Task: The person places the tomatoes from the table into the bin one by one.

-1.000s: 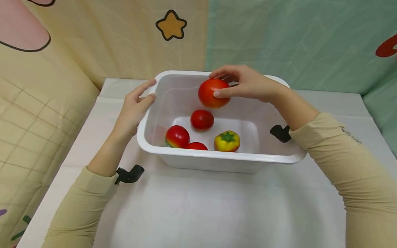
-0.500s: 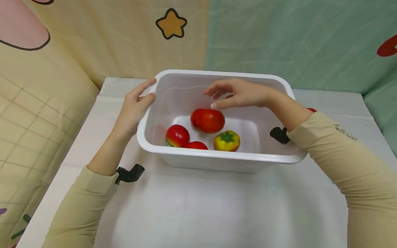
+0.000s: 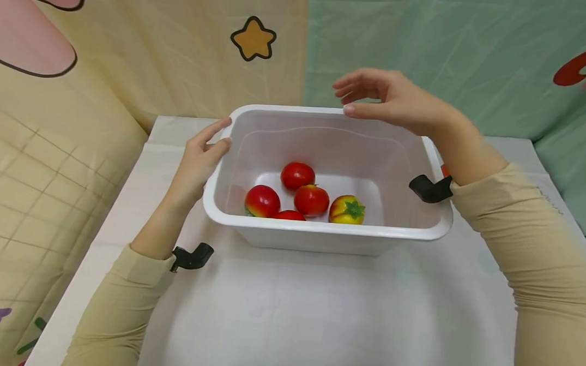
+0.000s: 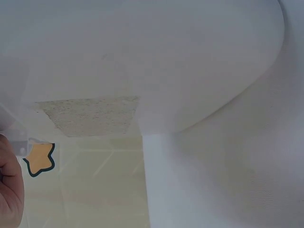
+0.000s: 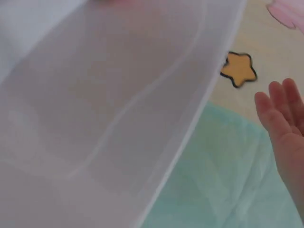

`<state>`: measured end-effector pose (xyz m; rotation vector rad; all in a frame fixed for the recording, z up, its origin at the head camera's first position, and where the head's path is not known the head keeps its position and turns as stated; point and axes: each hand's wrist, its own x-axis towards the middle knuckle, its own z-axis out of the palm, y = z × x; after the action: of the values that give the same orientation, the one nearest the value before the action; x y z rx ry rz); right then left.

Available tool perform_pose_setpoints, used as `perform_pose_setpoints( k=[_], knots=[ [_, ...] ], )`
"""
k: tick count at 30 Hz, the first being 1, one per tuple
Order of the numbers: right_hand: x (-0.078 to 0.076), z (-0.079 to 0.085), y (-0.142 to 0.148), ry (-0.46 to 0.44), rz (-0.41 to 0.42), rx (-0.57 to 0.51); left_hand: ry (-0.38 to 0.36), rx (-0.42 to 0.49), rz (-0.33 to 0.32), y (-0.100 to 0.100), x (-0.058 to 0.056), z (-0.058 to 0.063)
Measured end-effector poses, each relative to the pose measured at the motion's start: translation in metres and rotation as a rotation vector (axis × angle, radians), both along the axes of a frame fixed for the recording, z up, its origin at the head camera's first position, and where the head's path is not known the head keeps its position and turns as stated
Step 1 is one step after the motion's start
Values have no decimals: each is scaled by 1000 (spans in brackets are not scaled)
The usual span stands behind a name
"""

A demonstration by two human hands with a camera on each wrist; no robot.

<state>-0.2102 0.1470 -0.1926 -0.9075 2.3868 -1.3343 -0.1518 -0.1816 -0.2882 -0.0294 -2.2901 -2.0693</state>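
Observation:
A white plastic bin (image 3: 325, 228) stands on the table. My left hand (image 3: 198, 157) holds its left rim, thumb and index finger at the edge; the other fingers are hidden in the head view. Over the bin's far rim, toward the right, hovers my right hand (image 3: 399, 100), fingers loosely extended and holding nothing. Inside the bin lie a red tomato (image 3: 312, 200) with a small green top, another red round fruit (image 3: 297, 176), a red-and-yellow fruit (image 3: 262, 201) and a partly hidden red one (image 3: 290, 215). Beside them is a yellow-and-red fruit (image 3: 347, 209) with a green star-shaped calyx.
A red thing (image 3: 445, 170) shows just outside the bin's right side, mostly hidden by the right forearm. White cloth covers the table (image 3: 292, 314). A printed curtain (image 3: 426, 52) hangs close behind the table.
My right hand has let go of the tomato, which dropped into the bin and settled among the others. The yellow-and-red fruit shifted right. The right hand rose up and right; the left stayed.

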Motion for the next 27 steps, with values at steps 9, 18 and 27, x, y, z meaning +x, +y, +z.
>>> perform_pose_setpoints(
  k=[9, 18, 27],
  knots=[
    [5, 17, 51, 14, -86, -182, 4, -13, 13, -2, 3, 1],
    [4, -9, 119, -24, -309, -65, 3, -25, 26, -3, 1, 1],
    [4, -44, 169, -92, -441, -89, 9, -19, 25, -5, 3, 0]
  ],
)
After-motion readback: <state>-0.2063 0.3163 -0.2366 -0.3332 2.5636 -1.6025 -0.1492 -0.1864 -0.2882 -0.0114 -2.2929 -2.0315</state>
